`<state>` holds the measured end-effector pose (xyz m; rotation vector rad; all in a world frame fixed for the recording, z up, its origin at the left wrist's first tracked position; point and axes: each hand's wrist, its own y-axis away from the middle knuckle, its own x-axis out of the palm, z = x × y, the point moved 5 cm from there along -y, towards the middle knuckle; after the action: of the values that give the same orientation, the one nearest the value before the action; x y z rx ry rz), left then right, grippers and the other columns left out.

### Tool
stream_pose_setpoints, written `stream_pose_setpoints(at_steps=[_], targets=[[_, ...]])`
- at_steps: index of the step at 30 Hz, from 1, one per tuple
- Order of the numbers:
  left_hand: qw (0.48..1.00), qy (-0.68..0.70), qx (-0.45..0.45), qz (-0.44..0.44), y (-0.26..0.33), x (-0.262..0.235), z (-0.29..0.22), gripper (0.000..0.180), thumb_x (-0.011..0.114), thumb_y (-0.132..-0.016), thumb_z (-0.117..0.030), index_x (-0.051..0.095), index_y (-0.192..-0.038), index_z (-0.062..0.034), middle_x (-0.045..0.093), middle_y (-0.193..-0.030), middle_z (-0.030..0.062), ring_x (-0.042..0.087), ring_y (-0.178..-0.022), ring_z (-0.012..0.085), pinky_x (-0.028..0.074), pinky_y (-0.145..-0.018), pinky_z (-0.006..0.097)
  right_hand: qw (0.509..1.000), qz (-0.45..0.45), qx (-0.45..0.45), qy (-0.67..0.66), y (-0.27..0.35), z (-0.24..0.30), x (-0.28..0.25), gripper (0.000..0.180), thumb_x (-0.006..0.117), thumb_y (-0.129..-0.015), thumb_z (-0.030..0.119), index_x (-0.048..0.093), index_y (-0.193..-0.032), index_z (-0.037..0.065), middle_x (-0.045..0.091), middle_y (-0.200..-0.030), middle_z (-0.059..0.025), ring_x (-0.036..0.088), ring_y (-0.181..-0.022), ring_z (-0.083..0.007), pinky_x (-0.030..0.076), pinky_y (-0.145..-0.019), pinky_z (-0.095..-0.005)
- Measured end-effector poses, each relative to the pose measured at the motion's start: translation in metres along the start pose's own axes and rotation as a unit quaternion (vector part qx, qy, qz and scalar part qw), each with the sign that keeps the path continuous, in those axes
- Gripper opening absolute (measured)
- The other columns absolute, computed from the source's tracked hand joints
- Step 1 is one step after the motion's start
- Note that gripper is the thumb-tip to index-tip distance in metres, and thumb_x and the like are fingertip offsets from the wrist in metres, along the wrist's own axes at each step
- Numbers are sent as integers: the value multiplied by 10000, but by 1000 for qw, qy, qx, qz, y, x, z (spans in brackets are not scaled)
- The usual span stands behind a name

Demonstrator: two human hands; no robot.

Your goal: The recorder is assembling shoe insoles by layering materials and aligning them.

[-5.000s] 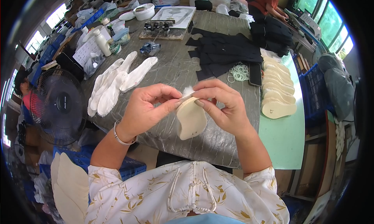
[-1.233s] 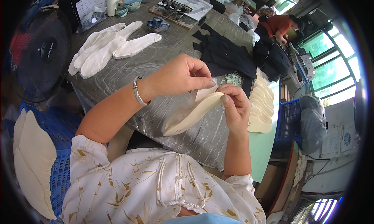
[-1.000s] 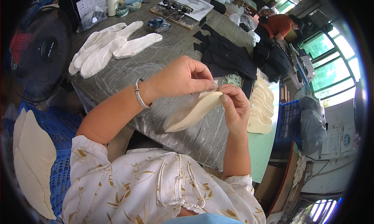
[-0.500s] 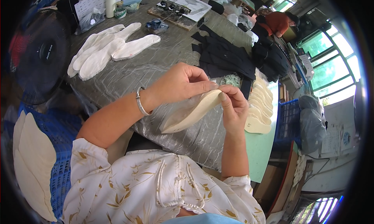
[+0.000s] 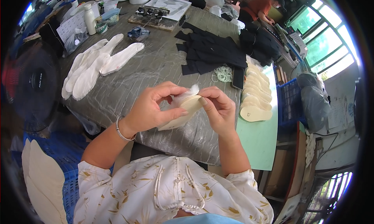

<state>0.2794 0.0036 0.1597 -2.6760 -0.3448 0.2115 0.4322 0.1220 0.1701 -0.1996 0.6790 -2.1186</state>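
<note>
Near the centre of the frame, the left hand and the right hand both grasped a cream insole, pinching its upper end, where a tuft of white fluff showed, above the grey-covered table. White insoles lay at upper left, black pieces at upper centre, and stacked cream insoles to the right.

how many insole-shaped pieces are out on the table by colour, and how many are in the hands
White insole-shaped pieces, fanned out on the grey table at the left: 4
Cream insole-shaped pieces, overlapping in a row at the right edge: about 6
Cream insole-shaped piece with a white fluffy tuft, held by left hand and right hand: 1
Total: about 11
</note>
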Motion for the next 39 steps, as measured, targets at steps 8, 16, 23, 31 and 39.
stream_pose_setpoints(at_steps=[8, 16, 23, 31, 39], targets=[[995, -88, -27, 34, 2, 8, -13, 501, 720, -824, 17, 593, -1309, 5, 588, -1051, 47, 568, -987, 134, 467, -907, 264, 971, -20, -123, 205, 5, 34, 10, 189, 739, -804, -41, 712, -978, 26, 690, -923, -100, 639, -778, -208, 516, -668, -297], [994, -87, -13, 62, 3, 6, -11, 343, 644, -842, 48, 633, -1185, 52, 570, -989, 52, 546, -895, 113, 446, -781, 237, 973, -17, -116, 201, 12, 46, 15, 501, 717, -783, -83, 578, -1256, 9, 674, -947, -113, 643, -822, -248, 543, -725, -339], [996, -76, 15, 48, 6, 4, -14, 293, 684, -799, 5, 682, -1091, -21, 599, -1006, 66, 569, -895, 139, 441, -799, 255, 979, -47, -105, 169, 21, 46, 12, 439, 731, -808, -68, 596, -1218, 12, 586, -1152, -125, 658, -781, -159, 559, -681, -284], [992, -85, 52, 79, 6, 6, -11, 300, 662, -788, 34, 615, -1078, -27, 608, -1144, 133, 588, -1038, 206, 453, -908, 325, 983, -59, -100, 140, 25, 40, 13, 375, 743, -777, -59, 638, -1131, 3, 683, -1025, -128, 669, -803, -226, 554, -697, -316], [998, 10, 32, 46, 5, 17, -10, 219, 619, -933, -24, 569, -1145, 0, 622, -1155, 155, 601, -1084, 212, 467, -952, 334, 975, -67, -113, 180, 26, 38, 6, 374, 791, -753, 22, 673, -1106, 57, 693, -900, -57, 634, -787, -245, 503, -692, -340]])
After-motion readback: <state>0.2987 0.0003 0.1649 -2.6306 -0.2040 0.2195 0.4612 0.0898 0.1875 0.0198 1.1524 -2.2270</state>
